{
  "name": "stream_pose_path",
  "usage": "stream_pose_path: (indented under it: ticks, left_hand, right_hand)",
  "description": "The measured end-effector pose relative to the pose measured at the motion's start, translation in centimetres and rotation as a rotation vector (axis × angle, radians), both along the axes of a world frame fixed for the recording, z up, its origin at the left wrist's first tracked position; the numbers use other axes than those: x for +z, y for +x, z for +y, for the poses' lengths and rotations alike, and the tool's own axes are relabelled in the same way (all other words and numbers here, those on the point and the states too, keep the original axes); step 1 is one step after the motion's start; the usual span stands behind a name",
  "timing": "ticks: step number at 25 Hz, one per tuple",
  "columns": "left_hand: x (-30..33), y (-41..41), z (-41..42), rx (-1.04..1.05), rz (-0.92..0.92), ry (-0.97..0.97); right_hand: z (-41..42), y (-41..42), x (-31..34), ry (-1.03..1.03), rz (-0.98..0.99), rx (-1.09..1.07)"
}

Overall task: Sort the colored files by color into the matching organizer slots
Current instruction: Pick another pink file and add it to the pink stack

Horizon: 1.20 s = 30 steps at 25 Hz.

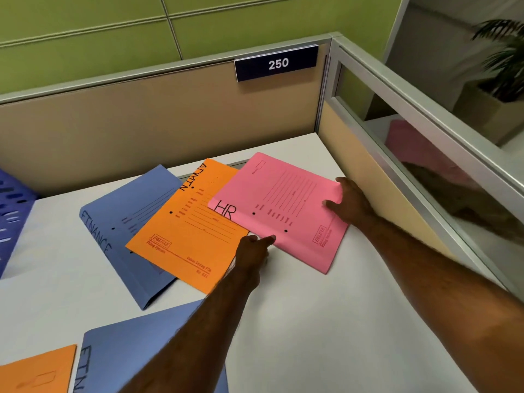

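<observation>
A pink file marked HR (286, 205) lies on the white desk, its left edge over an orange file marked ADMIN (192, 228). The orange one overlaps a blue file marked FINANCE (124, 222). My right hand (350, 204) grips the pink file's right edge, thumb on top. My left hand (252, 253) pinches its near left edge. A second blue file (127, 361) and a second orange file (37, 373) lie at the near left. The blue perforated organizer (12, 211) shows at the far left edge.
Beige cubicle partitions (158, 123) close the desk at the back and right, with a glass panel (442, 154) above the right one. A "250" nameplate (276, 63) hangs on the back wall. White desk surface (326, 321) spreads between my forearms.
</observation>
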<state>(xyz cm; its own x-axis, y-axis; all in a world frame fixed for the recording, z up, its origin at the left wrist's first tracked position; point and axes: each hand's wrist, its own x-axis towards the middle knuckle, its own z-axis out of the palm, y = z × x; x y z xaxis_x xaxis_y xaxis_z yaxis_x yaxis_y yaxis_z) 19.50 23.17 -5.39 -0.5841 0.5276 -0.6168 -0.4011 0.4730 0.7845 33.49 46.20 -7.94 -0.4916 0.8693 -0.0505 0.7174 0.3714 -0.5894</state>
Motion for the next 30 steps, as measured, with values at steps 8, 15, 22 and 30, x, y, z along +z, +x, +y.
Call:
stream_pose_path:
  ticks: [8, 15, 22, 30]
  left_hand:
    - [-0.3, 0.2, 2.2, 0.222, -0.137, -0.003]
    - [0.1, 1.0, 2.6, 0.226, -0.233, 0.183]
    - [2.0, -0.4, -2.1, 0.146, -0.069, 0.388]
    - [5.8, -6.8, -14.9, -0.011, 0.020, 0.482]
  right_hand:
    - [2.1, -0.9, -2.3, -0.019, -0.170, 0.072]
    - [1.4, -0.8, -2.7, -0.048, -0.169, 0.086]
    - [-1.6, -0.5, 0.6, -0.148, 0.085, 0.007]
    - [-12.2, -3.1, 6.0, -0.451, 0.515, 0.021]
